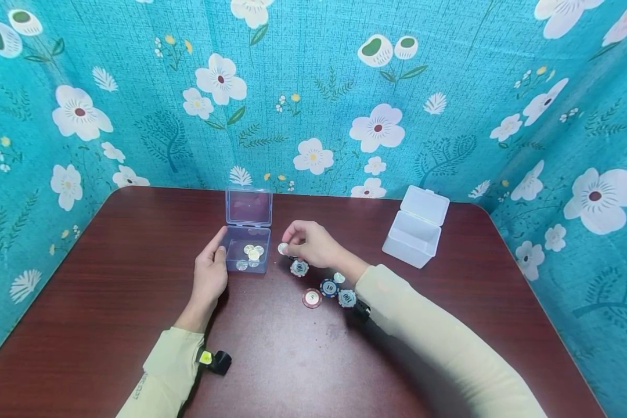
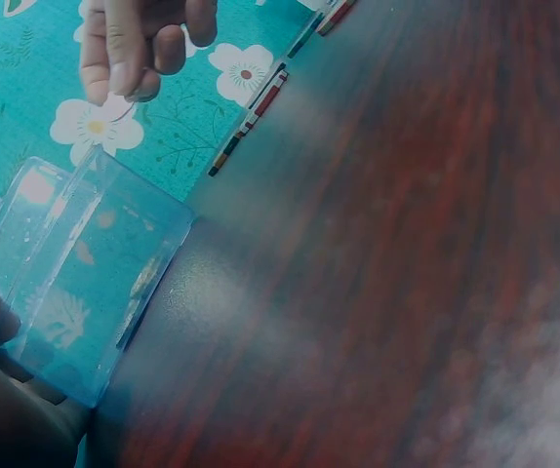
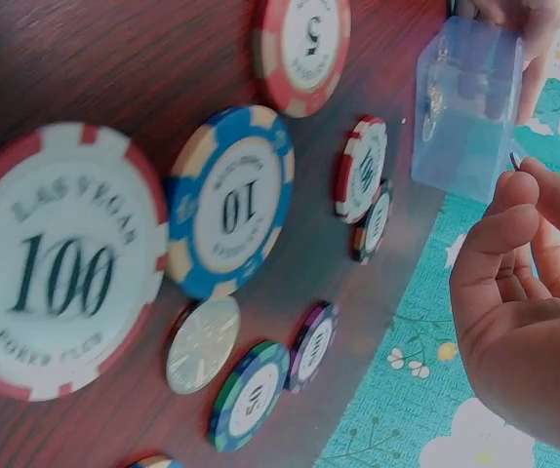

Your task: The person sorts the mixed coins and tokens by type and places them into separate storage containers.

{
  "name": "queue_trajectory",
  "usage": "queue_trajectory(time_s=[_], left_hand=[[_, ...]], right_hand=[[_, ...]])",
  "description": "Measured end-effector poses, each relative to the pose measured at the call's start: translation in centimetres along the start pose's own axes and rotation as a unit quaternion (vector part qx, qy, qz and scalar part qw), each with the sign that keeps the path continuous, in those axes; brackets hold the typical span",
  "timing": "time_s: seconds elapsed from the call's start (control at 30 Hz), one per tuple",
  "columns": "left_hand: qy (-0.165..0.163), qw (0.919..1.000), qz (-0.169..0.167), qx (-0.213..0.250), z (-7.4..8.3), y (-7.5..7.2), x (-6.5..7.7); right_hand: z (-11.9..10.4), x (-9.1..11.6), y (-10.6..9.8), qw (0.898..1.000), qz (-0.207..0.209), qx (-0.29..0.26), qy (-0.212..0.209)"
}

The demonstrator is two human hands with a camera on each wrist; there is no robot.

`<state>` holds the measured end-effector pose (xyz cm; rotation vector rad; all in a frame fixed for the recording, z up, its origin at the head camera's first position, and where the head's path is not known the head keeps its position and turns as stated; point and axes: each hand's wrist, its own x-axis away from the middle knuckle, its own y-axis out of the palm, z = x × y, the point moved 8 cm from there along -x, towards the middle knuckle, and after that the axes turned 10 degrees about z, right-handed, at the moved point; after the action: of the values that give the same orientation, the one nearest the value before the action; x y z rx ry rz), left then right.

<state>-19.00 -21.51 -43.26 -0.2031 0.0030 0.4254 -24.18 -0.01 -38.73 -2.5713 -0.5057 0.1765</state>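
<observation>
My right hand (image 1: 313, 244) pinches a silver coin (image 1: 283, 248) between thumb and fingertips, just right of a clear plastic box (image 1: 231, 264). The box stands with its lid (image 1: 249, 208) raised, and several silver and gold coins (image 1: 253, 254) lie inside. At its left side, my left hand (image 1: 211, 276) holds the wall, thumb toward the front corner. Below the right hand are poker chips: a white-faced 100 chip (image 1: 299, 268), a blue 10 chip (image 3: 231, 200), a red 5 chip (image 3: 304, 49) and another 100 chip (image 3: 65, 263). A loose coin (image 3: 204, 346) lies among them.
A white box (image 1: 410, 241) with its lid open stands at the right on the dark wooden table (image 1: 292, 360). Green (image 3: 249, 395) and purple chips (image 3: 313, 346) lie near the loose coin. A turquoise flowered curtain (image 1: 313, 104) hangs behind the table and along its sides.
</observation>
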Motion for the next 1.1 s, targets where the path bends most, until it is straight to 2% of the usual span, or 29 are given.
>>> queue_trajectory(time_s=[0.17, 0.57, 0.73, 1.1], left_hand=[[-0.006, 1.0000, -0.002, -0.003, -0.1, 0.1, 0.0], [0.014, 0.9999, 0.006, 0.003, 0.2, -0.1, 0.1], [0.013, 0.9999, 0.005, -0.001, 0.5, -0.1, 0.2], [0.012, 0.9999, 0.003, 0.003, 0.4, -0.1, 0.2]], right_hand=[[-0.8, -0.2, 0.5, 1.000, -0.002, -0.014, -0.004], [-2.6, -0.8, 1.6, 0.999, 0.001, -0.033, -0.009], [-3.0, -1.0, 2.2, 0.998, 0.000, -0.055, 0.002], [-3.9, -1.4, 3.3, 0.998, -0.004, -0.065, 0.017]])
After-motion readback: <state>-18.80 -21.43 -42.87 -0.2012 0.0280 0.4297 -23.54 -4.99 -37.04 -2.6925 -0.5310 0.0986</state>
